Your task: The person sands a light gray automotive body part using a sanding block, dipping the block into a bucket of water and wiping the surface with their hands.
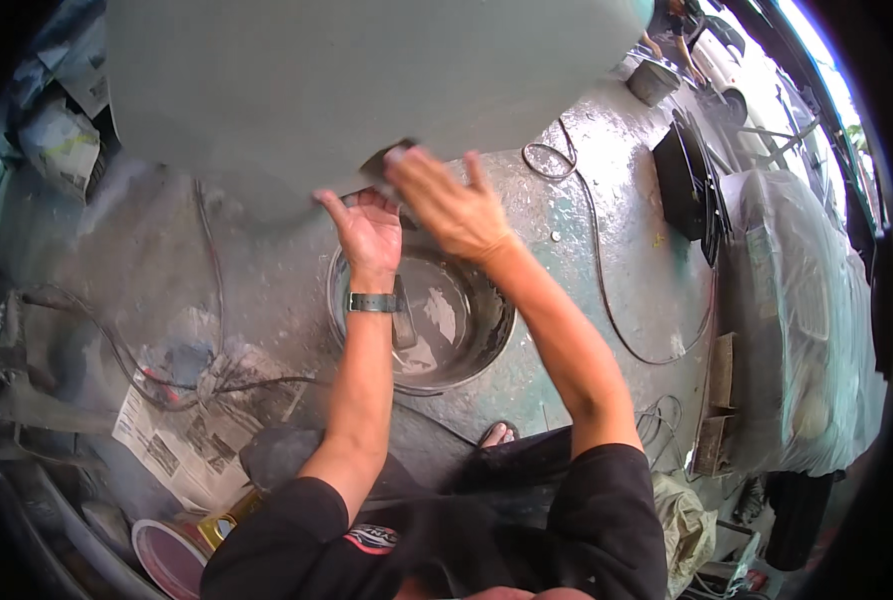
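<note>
A large smooth grey-green panel (366, 80) fills the top of the view. Against its lower edge my right hand (451, 205), partly blurred, lies with fingers stretched and thumb apart, holding a thin dark sheet (378, 165) that looks like sandpaper. My left hand (369, 240) is palm up with thumb spread and nothing visible in it; its fingertips reach the panel's lower edge beside the sheet. A dark watch (371, 302) is on my left wrist. Below both hands stands a round metal basin (481, 350) with water in it; a dark block (404, 325) shows by its left side.
Hoses (598, 260) and cables snake across the wet floor (556, 290). Newspaper (191, 440) lies at left, near a round tub (166, 555). Plastic-wrapped parts (791, 330) and a black box (678, 185) stand at right. Another person (681, 40) works by a bucket (652, 82) far right.
</note>
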A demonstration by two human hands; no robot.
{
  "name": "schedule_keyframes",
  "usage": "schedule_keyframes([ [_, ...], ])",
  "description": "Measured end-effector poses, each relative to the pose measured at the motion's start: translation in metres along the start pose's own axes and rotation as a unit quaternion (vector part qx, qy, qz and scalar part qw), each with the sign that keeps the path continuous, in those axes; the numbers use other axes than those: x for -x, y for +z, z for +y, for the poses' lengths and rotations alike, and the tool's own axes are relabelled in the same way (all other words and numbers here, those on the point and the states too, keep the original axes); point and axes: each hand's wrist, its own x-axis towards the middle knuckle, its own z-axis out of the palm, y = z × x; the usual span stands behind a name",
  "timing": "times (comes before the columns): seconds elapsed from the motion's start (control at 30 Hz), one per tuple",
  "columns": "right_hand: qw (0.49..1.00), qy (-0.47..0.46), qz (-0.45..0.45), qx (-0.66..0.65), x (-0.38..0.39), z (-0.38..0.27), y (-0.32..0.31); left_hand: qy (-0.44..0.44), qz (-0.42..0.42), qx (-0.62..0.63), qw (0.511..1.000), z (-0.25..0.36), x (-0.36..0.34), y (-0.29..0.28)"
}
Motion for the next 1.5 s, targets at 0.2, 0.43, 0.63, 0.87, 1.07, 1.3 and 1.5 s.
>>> schedule_keyframes([
  [0.2,0.955,0.273,0.097,0.055,-0.005,0.026,-0.005,-0.006,-0.004,0.013,1.000,-0.006,-0.001,-0.002],
  [0.43,0.983,0.170,0.029,0.062,0.014,0.028,-0.012,-0.011,-0.022,0.015,1.000,-0.004,-0.001,-0.006],
  [0.63,0.953,0.302,-0.016,-0.029,-0.009,-0.025,0.004,0.019,0.003,-0.002,1.000,0.006,-0.005,-0.003],
  [0.87,0.920,0.340,0.197,0.012,-0.064,0.052,-0.036,-0.031,-0.028,0.018,0.999,-0.006,-0.004,-0.002],
  [1.07,0.959,0.285,0.007,0.010,0.009,-0.030,0.013,0.006,0.000,0.004,1.000,-0.006,-0.002,0.001],
  [1.3,0.897,0.366,0.247,0.024,-0.094,0.083,-0.048,-0.022,-0.002,0.026,0.999,-0.011,0.001,-0.012],
  [1.5,0.935,0.331,0.081,-0.093,-0.026,-0.026,-0.010,0.008,0.017,0.000,1.000,0.005,-0.003,-0.003],
])
